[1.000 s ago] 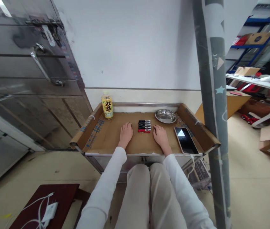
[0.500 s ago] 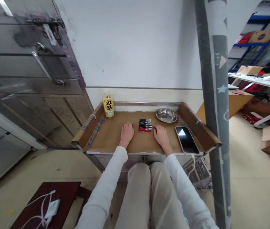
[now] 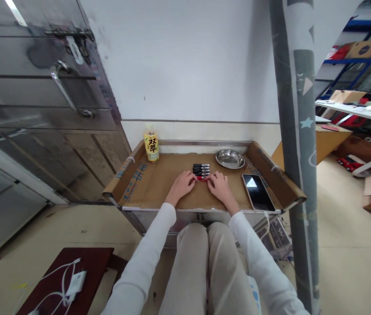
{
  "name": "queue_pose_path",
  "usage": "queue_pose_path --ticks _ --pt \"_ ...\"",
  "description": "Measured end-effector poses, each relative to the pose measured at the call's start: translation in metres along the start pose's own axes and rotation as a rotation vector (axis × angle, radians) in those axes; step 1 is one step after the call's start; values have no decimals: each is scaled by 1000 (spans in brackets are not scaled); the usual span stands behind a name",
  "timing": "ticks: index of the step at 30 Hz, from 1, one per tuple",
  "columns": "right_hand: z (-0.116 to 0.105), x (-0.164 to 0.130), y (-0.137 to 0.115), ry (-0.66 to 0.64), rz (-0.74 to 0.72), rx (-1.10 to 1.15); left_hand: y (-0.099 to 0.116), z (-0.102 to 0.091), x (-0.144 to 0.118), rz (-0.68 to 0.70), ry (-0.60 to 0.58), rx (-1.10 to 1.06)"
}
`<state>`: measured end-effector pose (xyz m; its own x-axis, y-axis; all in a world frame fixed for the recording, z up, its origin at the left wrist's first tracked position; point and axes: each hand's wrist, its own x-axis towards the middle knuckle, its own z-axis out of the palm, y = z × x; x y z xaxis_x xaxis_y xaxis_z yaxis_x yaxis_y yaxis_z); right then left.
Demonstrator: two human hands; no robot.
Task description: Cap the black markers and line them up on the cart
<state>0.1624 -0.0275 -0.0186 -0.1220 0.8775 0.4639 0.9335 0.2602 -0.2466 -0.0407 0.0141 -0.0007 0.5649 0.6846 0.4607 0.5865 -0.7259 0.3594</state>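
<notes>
Our left hand [image 3: 183, 186] and right hand [image 3: 217, 185] meet over the red marker [image 3: 203, 177], nearest of a row of markers [image 3: 201, 169] at mid-tabletop [image 3: 159, 183]; fingers curl at its two ends, though we cannot tell if they grip. We judge it light, stiff and smooth, best pinched along the barrel. A steel dish [image 3: 230, 159], phone [image 3: 258, 197] and bottle [image 3: 152, 146] stand well apart; raised cardboard edges bound the open room.
</notes>
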Motion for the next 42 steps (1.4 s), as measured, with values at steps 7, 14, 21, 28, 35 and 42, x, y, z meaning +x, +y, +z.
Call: queue_pose_path --ticks 7,14,21,28,35,42 --pt "-3 -1 -3 -60 -68 55 0 0 0 -44 -17 5" --pt "-7 9 -6 69 -25 179 -6 5 1 -44 -34 17" --pt "2 28 -6 170 9 276 -6 3 6 -40 20 32" --pt "3 17 -10 150 -33 303 -4 7 22 -103 242 -46" --pt "6 16 -6 219 -30 334 1 10 18 -14 252 -22" --pt "8 16 -3 260 -17 325 4 8 13 -17 226 1"
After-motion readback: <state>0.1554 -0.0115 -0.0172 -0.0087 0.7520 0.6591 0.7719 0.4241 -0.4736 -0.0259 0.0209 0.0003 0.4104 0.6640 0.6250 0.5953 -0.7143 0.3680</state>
